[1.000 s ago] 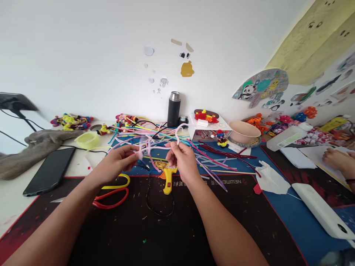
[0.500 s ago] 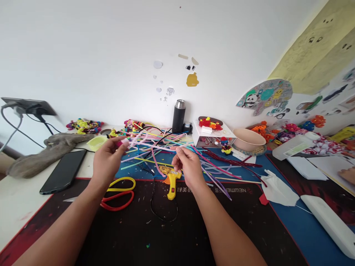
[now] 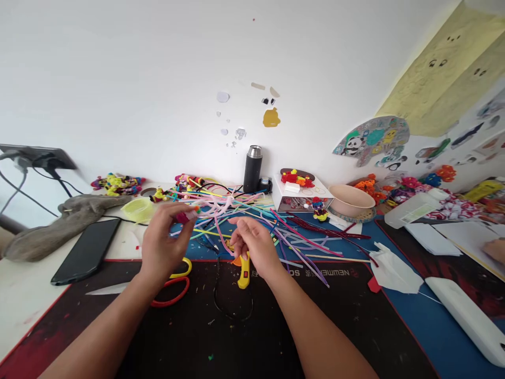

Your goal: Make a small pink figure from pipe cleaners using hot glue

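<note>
Left hand [image 3: 161, 242] raised over the near edge of the strip pile, thumb and fingers pinching a small magenta piece [image 3: 187, 216] with an orange, green and white end; its far side hidden by the fingers. Right hand [image 3: 254, 245] opposite, apart from it, above the glue gun [image 3: 244, 273]; fingers loosely curled, nothing seen in them, though I cannot tell whether the tips meet or hide something.

Judgement: a moment of handling one small piece, left hand doing the holding. Strips [image 3: 224, 202] lie crossed and tangled; separating any one would want a light fingertip pull.

Surface: worktop [image 3: 23, 284] pale at left, blue farther right, a dark mat [image 3: 197, 342] with scraps at front. Glue gun lies at the mat's back edge, partly behind the right hand. Scissors [image 3: 170, 304] by the left forearm, partly covered by it. Phone [image 3: 84, 252] farther left, beside a grey soft thing [image 3: 47, 229]. At the back: black flask [image 3: 252, 171], white box [image 3: 284, 202], small figure [image 3: 319, 209] in front of it, pinkish bowl [image 3: 351, 197].

Room: white wall [image 3: 138, 79] with stickers and yellow sheets; sockets [image 3: 39, 155] with cables at left. Far right, another person's hand [image 3: 497, 248], blurred, over papers.
</note>
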Available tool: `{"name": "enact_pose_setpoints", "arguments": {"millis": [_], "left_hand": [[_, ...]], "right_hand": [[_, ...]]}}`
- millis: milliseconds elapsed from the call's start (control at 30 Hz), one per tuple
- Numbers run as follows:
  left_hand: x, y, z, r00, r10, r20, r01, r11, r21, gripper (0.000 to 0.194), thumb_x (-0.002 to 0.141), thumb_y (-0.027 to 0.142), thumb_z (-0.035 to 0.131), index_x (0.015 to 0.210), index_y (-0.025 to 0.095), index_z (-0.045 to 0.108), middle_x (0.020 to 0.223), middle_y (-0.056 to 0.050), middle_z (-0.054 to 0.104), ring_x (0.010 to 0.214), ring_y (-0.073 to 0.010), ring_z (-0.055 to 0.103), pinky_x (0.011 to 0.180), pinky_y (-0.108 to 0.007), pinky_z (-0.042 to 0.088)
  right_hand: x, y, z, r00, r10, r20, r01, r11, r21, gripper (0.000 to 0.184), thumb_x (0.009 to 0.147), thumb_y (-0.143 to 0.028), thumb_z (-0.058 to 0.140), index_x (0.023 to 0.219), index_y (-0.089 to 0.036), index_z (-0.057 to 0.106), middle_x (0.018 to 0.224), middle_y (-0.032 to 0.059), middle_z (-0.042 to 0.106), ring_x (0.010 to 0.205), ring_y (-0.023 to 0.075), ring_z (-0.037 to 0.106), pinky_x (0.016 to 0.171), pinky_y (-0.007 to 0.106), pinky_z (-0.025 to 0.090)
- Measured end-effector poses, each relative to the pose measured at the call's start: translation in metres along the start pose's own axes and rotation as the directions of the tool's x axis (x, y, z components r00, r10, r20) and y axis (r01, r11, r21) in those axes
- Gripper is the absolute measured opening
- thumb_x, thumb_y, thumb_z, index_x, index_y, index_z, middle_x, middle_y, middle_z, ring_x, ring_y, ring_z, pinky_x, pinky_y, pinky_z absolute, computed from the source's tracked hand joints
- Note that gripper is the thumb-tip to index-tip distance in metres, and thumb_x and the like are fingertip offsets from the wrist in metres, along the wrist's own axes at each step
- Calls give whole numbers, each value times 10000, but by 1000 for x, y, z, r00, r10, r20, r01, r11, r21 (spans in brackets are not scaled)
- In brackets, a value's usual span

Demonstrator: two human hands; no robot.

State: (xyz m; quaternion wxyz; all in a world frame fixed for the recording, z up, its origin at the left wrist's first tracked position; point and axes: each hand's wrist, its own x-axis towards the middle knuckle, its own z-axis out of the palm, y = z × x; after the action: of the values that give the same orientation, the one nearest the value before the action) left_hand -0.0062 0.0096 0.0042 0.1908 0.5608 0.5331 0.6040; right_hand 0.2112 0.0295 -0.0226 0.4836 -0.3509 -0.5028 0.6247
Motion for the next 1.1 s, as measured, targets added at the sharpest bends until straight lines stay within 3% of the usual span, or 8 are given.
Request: {"name": "enact_pose_setpoints", "arguments": {"millis": [133,233,433,600,700,833,1000,1100], "left_hand": [[-11,3,8,947,296,125,-314,934,169,91,921,267,749,1003,305,744,1072,-79,750,1080,-307,696,997,-438,548],[-17,3,13,930,312,195,-339,932,127,83,942,254,734,1015,295,735,1072,-74,752,1058,-292,703,970,-422,549],[-23,7,23,984,-81,161,112,974,-196,246,861,324,860,1064,272,732,1050,-39,726,937,-236,698,847,-353,576],[-16,8,29,888,-392,239,452,656,-605,404,705,305,994,1031,242,765,901,-5,736,766,-163,697,700,-247,584],[-13,7,26,825,-426,372,558,505,-658,397,700,289,1006,1027,214,795,862,-12,741,698,-130,677,610,-191,557],[-15,9,18,803,-285,524,592,486,-642,299,781,307,959,1019,194,819,774,-9,712,585,-103,624,525,-173,520],[-19,21,7,654,-142,743,622,661,-420,211,828,305,927,998,222,835,755,-24,746,636,-153,697,580,-208,555],[-21,31,7,439,-123,890,590,786,-183,156,857,297,888,985,229,831,829,-28,767,695,-164,691,638,-235,563]], "right_hand": [[-3,-1,10,997,27,75,-29,999,27,572,898,-744,711,1105,-210,695,776,-17,693,470,102,617,381,200,346],[-3,-5,12,1000,24,2,-24,997,80,592,848,-770,740,1042,-212,701,721,-22,673,440,105,586,369,209,327],[3,0,4,985,104,-140,-72,974,214,471,817,-641,816,872,-183,723,623,-25,634,425,80,509,387,203,267],[4,15,6,961,276,-23,-257,918,301,431,818,-572,835,920,-166,734,612,-27,637,420,82,501,376,206,229],[3,17,10,943,327,61,-330,895,301,456,777,-572,868,903,-157,728,602,-31,636,409,79,488,374,208,232],[1,9,12,948,308,85,-319,902,292,486,743,-598,898,830,-168,692,625,-15,666,417,88,515,379,217,243],[1,-5,7,973,227,49,-231,925,301,486,717,-611,903,801,-170,718,621,-20,645,420,85,507,384,220,256],[1,-7,4,978,209,-2,-198,934,297,395,751,-527,886,872,-166,778,601,-40,611,436,65,472,406,204,255]]}}
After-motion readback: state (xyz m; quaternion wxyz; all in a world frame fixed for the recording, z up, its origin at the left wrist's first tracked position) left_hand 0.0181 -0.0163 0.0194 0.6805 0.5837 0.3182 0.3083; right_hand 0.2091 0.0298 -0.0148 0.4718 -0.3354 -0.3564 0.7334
